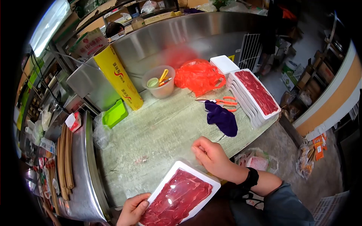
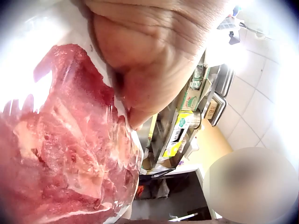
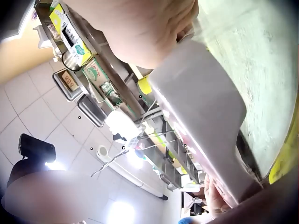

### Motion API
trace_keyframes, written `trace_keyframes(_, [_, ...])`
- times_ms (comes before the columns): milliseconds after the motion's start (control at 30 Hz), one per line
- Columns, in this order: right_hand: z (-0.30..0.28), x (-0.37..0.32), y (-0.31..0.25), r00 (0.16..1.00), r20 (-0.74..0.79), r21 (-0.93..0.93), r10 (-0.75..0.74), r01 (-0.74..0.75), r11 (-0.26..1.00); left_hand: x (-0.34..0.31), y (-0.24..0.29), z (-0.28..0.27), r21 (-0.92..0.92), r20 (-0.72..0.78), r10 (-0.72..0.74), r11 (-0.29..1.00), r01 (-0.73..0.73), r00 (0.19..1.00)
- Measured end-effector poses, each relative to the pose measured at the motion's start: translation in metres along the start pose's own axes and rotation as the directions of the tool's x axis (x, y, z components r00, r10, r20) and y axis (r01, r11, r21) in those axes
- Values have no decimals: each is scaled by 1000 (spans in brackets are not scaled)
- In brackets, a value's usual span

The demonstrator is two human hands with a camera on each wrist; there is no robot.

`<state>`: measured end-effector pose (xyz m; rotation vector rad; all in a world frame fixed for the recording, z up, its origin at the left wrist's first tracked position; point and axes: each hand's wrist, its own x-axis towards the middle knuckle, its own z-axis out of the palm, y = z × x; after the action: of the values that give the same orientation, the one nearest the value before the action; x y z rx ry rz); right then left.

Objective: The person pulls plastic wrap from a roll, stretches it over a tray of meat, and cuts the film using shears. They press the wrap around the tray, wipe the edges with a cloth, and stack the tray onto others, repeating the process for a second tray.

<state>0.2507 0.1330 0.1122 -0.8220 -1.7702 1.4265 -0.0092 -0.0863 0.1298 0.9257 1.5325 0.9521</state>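
Note:
A white tray of sliced red meat (image 1: 177, 196) is tilted near the front of the table, with glossy clear film over the meat. My left hand (image 1: 132, 209) grips its left edge, thumb on the rim; the left wrist view shows this hand (image 2: 149, 51) close against the white edge. Beyond the tray's upper right edge, my right hand (image 1: 213, 156) has curled fingers, pinching clear cling film (image 1: 183, 158) that stretches off the tray. In the right wrist view the tray's grey-looking underside (image 3: 201, 88) faces the camera, just below the right hand (image 3: 140, 28).
Stacked meat trays (image 1: 260, 94) stand at the right table edge. Orange-handled scissors (image 1: 226, 101) and a purple cloth (image 1: 222, 118) lie near them. Further back are a red plastic bag (image 1: 200, 77), a clear tub (image 1: 160, 88), a yellow film box (image 1: 118, 77) and a green tray (image 1: 115, 114).

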Motion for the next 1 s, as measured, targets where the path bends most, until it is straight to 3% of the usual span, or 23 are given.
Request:
trace_keyframes(33, [0,0,4,1000,11,-12,5,-4,1000,-1,-3,0,4,-3,8,1000,-8,1000])
trace_keyframes(133, [8,-5,34,965,205,169,161,-197,966,-1,-7,1,68,3,35,997,-35,999])
trace_keyframes(233, [18,-12,49,839,516,472,175,-448,759,2,-11,1,87,79,12,996,-19,997])
trace_keyframes(333, [-2,-62,24,807,540,611,239,-571,549,8,-6,5,7,129,-93,996,93,987])
trace_keyframes(367, [0,-69,52,800,599,482,24,-385,787,10,-2,6,-28,137,-137,990,142,981])
trace_keyframes(500, [15,-71,57,753,658,512,29,-475,715,18,11,13,-33,197,-121,991,130,973])
trace_keyframes(767, [11,-67,58,743,667,514,54,-511,688,21,6,11,-8,221,-116,993,121,968])
trace_keyframes(1000, [34,-79,63,639,769,452,25,-571,685,22,11,15,19,199,-131,991,130,971])
